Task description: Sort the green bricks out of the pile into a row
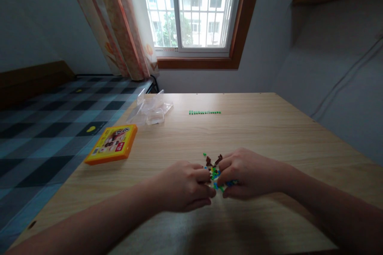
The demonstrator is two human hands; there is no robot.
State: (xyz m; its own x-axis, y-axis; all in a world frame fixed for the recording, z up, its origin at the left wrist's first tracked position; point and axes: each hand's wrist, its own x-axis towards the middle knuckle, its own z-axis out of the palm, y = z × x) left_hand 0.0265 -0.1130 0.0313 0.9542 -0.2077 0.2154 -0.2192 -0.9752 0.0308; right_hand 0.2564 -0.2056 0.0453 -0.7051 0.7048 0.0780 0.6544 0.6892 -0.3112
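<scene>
A small heap of tiny building bricks (214, 175) in green, blue, yellow and brown lies on the wooden table (269, 131). At its left edge is my left hand (190, 185), palm down, its fingers loosely bent and apart, the tips touching the bricks. From the right, my right hand (245, 173) reaches over the heap with its fingers bent and spread among the pieces. Both hands hide part of the bricks, and I see nothing held firmly in either. Brown bricks (208, 161) stick out at the far side, and one loose green brick (204, 154) lies just beyond them.
A row of several green bricks (204, 112) lies farther back. Clear plastic trays (154, 109) stand at the table's back left, with a yellow-orange box (112, 143) nearer. A bed with a checked cover (60, 127) adjoins the left edge; a window (197, 12) is ahead.
</scene>
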